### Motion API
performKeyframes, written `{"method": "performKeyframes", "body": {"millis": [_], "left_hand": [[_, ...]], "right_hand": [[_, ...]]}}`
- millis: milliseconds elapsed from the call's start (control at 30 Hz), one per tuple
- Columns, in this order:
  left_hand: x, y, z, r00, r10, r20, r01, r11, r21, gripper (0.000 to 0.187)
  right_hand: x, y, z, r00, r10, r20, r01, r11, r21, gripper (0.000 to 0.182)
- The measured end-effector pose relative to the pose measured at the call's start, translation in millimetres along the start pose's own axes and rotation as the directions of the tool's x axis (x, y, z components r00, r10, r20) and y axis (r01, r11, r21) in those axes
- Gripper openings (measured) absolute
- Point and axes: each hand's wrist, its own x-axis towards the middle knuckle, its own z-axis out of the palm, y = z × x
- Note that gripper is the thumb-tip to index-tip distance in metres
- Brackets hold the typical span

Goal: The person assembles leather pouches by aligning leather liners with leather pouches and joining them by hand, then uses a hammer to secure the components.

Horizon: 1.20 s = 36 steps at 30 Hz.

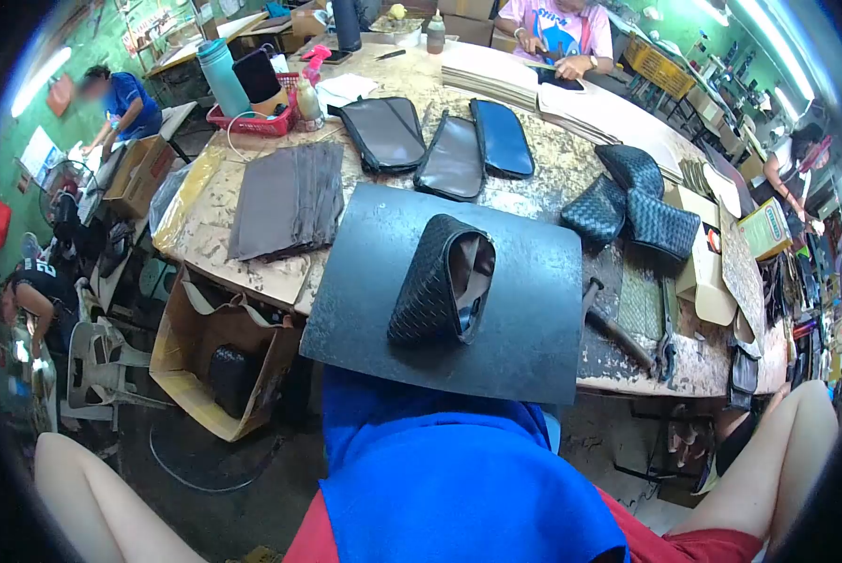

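Neither of my hands is in view. Two bent bare limbs, apparently my arms, reach in from the lower corners. In front of my blue apron (459, 488), a dark flat board (355, 291) overhangs the table edge. A black woven-pattern pouch (421, 291) rests on it, its open mouth facing right and showing a brownish lining. Three similar woven pouches (660, 225) sit together right of the board. Beyond its far edge lie several flat dark zippered pouches (454, 155). A stack of dark brown sheets (285, 202) is at the left.
Right of the board lies a hammer (618, 338). An open carton (210, 366) stands below the table's left edge. A red basket (252, 122) and a teal bottle (222, 80) are at the back left. Across the table a person (562, 38) works beside stacked pale sheets (491, 75).
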Motion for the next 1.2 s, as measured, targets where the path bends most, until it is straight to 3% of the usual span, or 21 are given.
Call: {"method": "performKeyframes", "body": {"millis": [400, 1200], "left_hand": [[1, 16, -1, 1.0, 0.02, 0.001, -0.02, 0.999, 0.027, 0.077], [19, 8, 4, 0.999, -0.007, 0.046, 0.006, 1.0, 0.019, 0.08]], "right_hand": [[21, -74, -40, 0.974, -0.202, 0.102, 0.219, 0.956, -0.197, 0.035], [11, -89, -63, 0.972, -0.183, 0.146, 0.221, 0.921, -0.322, 0.037]]}}
